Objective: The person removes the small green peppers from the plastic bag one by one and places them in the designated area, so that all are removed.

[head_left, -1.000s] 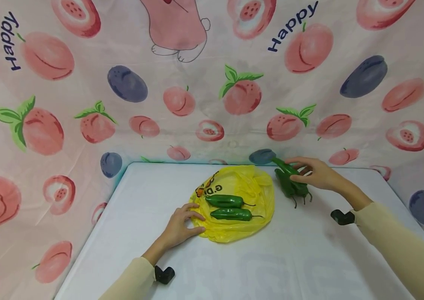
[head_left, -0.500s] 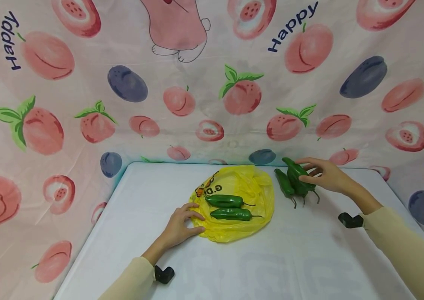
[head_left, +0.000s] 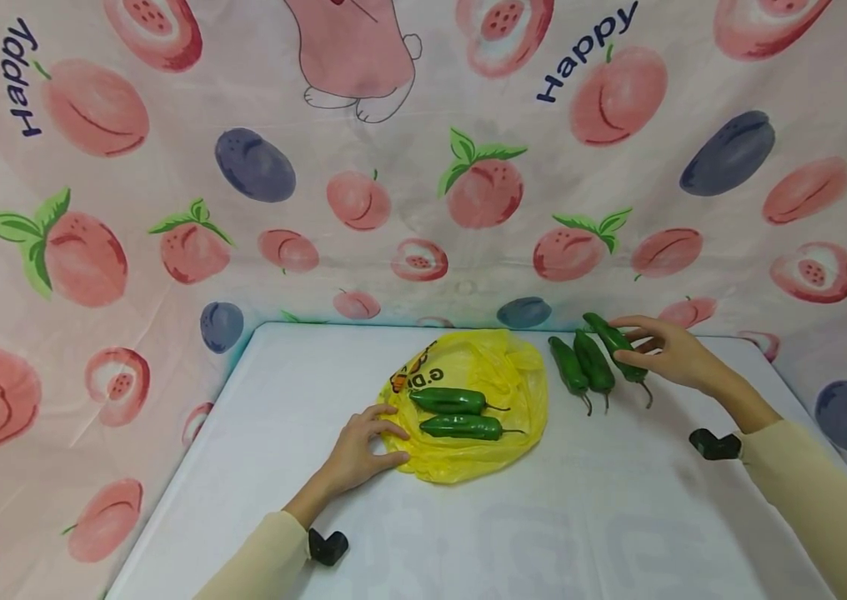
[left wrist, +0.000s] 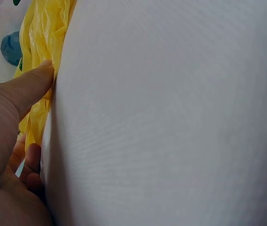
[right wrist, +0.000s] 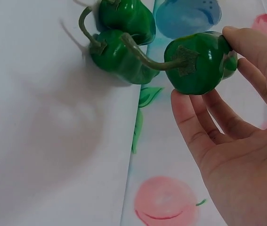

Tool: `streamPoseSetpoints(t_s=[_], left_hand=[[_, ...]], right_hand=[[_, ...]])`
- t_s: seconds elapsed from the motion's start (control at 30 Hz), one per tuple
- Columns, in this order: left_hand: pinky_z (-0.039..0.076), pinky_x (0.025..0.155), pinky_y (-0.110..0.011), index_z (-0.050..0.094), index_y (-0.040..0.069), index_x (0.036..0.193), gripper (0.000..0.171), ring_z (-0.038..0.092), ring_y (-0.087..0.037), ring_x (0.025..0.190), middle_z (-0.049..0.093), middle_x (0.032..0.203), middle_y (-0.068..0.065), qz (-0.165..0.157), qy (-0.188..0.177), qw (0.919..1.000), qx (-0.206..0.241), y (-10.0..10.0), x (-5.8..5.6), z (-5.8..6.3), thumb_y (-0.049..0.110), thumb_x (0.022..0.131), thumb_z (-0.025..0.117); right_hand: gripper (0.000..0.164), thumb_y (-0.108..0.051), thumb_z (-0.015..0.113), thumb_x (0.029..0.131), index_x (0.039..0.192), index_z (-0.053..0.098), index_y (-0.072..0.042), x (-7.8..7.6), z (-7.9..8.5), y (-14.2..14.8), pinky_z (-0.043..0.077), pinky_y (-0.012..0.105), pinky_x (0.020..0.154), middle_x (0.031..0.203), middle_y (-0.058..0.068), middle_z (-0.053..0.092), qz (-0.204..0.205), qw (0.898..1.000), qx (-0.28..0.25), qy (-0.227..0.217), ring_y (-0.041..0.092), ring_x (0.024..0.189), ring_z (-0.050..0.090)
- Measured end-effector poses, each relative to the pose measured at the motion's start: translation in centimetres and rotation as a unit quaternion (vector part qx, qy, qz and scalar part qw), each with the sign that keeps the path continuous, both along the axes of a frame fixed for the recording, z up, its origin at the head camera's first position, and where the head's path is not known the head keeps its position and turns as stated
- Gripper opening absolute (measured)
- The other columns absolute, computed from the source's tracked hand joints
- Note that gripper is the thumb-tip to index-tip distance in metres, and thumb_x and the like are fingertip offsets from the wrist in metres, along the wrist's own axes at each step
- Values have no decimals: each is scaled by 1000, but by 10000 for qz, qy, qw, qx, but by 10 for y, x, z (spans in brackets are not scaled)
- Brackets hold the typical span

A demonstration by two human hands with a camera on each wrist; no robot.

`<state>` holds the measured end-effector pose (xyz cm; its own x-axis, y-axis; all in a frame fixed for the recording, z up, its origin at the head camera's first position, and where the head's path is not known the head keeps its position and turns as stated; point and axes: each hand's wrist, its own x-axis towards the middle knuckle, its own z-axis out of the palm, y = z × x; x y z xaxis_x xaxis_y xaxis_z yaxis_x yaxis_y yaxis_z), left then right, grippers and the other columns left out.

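Note:
My right hand [head_left: 674,354] pinches a green pepper [head_left: 616,343] between thumb and fingers, to the right of two other green peppers on the white table. The right wrist view shows the held pepper [right wrist: 194,66] stem-on, its curved stem pointing left. A yellow plastic bag [head_left: 498,358] lies in the middle with two more green peppers, the upper one [head_left: 448,401] and the lower one [head_left: 461,427], side by side on it. At the bag's left edge rests my left hand [head_left: 356,450], thumb and fingers spread apart; its thumb touches the yellow plastic [left wrist: 44,28] in the left wrist view.
Two green peppers, the left one [head_left: 568,365] and its neighbour [head_left: 593,361], lie close together right of the bag, stems toward me. Behind the table [head_left: 281,375] hangs a fruit-print cloth [head_left: 408,167]. Each wrist wears a small black device, the right one [head_left: 714,444] near the sleeve.
My right hand has moved right with the pepper, away from the two others, which now show fully. The left hand and the bag have stayed in place.

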<state>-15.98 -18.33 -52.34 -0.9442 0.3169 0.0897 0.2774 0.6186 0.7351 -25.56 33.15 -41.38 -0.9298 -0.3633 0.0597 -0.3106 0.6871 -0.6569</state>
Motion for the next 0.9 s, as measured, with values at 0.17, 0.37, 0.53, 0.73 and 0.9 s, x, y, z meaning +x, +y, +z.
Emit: streamPoseSetpoints(t_s=[0.17, 0.37, 0.53, 0.73, 0.9], left_hand=[[35, 108, -60, 78, 27, 103, 20, 47, -34, 129, 54, 146, -4, 18, 3, 10000, -14, 0, -1, -1, 30, 85, 87], [35, 108, -60, 78, 27, 103, 20, 47, -35, 130, 55, 146, -5, 2, 0, 10000, -2, 0, -1, 0, 30, 85, 86], [35, 108, -59, 79, 26, 103, 20, 47, -34, 129, 54, 146, -5, -8, -8, 10000, -2, -1, -2, -1, 30, 85, 86], [34, 108, -60, 79, 26, 103, 20, 46, -34, 130, 54, 146, -4, -7, -33, 10000, 7, -1, -2, -1, 30, 85, 86], [34, 108, -60, 79, 26, 103, 20, 47, -34, 130, 55, 146, -6, -6, -42, 10000, 30, -1, 0, -1, 29, 85, 86]], right_hand=[[57, -23, 75, 96, 147, 54, -8, -2, -4, 5, 55, 47, 81, 134, 28, 60, -85, 10000, 4, 27, 45, 112, 64], [58, -25, 74, 97, 148, 53, -8, -3, -8, 10, 55, 52, 83, 134, 29, 60, -175, 9998, 26, -35, 45, 113, 63], [57, -26, 73, 97, 148, 53, -8, -5, -13, 11, 56, 53, 85, 135, 27, 59, -268, 9996, -5, -49, 45, 114, 62], [58, -28, 73, 98, 148, 52, -7, -6, -20, 14, 57, 49, 84, 138, 25, 57, -388, 9991, -130, -133, 45, 115, 62], [60, -33, 72, 98, 148, 51, -8, -5, -27, 16, 58, 44, 84, 140, 24, 55, -482, 9984, -192, -243, 46, 117, 60]])
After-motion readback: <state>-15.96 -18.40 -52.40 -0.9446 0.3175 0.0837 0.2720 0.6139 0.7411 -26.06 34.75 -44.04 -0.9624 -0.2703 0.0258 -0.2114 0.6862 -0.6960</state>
